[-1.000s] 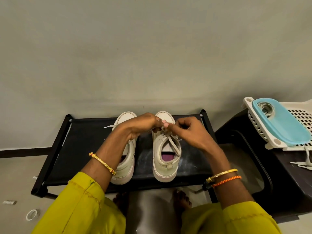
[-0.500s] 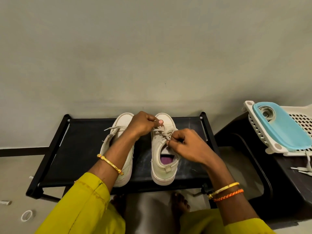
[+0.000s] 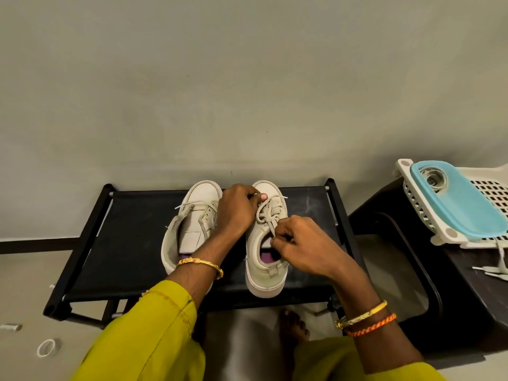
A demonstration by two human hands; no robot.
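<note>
I see left hand (image 3: 236, 207) bent at wrist, fingers curled, pinching shoelace (image 3: 268, 213) loop near toe. Right hand (image 3: 302, 243) fisted, pinching shoelace end over opening of beige sneaker (image 3: 265, 276), which stands on black shoe rack (image 3: 132, 243).

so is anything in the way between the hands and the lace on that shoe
Nothing visible. The left hand pinches the lace near the toe end and the right hand pinches it over the shoe opening. The other shoe lies to the side, under the left forearm, apart from the lace.
</note>
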